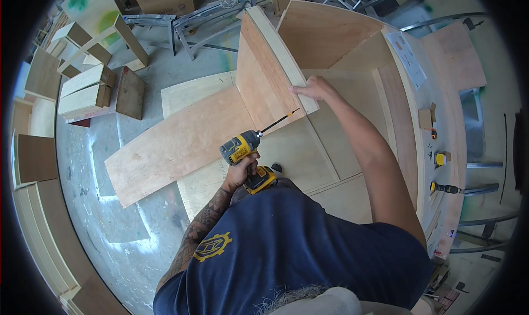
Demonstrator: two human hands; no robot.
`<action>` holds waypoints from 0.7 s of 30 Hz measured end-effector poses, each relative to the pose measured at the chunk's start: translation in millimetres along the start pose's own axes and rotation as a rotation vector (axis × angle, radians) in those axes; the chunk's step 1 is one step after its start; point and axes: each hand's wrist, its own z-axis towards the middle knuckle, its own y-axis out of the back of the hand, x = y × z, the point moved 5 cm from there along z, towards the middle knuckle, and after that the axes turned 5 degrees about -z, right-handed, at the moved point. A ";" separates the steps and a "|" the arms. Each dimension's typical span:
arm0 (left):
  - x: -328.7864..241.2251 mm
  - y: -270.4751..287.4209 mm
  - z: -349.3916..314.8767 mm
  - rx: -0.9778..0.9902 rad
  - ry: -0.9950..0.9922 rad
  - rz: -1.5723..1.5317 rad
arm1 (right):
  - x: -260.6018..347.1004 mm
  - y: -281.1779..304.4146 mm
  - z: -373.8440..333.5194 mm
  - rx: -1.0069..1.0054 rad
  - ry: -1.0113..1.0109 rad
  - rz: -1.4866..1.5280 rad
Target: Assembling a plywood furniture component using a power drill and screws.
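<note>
My left hand [242,170] is wrapped round the grip of a yellow and black cordless impact driver [238,148], held in front of my body. A long thin bit [278,121] in it points right and away, its tip close to the near end of an upright plywood panel [265,75]. At that panel's near top corner, my right hand [315,89] grips a pale wood edge strip [284,53] running along its top; part of the fingers is hidden. The upright panel meets a long plywood sheet [171,141] that stretches left, low down.
An open plywood cabinet frame [330,36] stands at right. On its right-hand ledge lie a tape measure [441,159] and another yellow-black tool [444,187]. Metal sawhorses [190,25] stand behind; wooden boxes [88,89] and plywood units [36,155] line the left.
</note>
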 end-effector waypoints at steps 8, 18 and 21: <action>2.6 -7.9 13.5 -0.009 0.073 -0.101 | -2.7 -2.6 5.7 -0.110 0.002 0.006; 7.7 -14.2 25.2 -0.018 0.128 -0.187 | 2.8 2.5 1.0 -0.005 -0.034 0.056; 8.6 -14.9 26.4 -0.003 0.108 -0.156 | 3.8 5.7 -2.5 -0.021 -0.030 0.047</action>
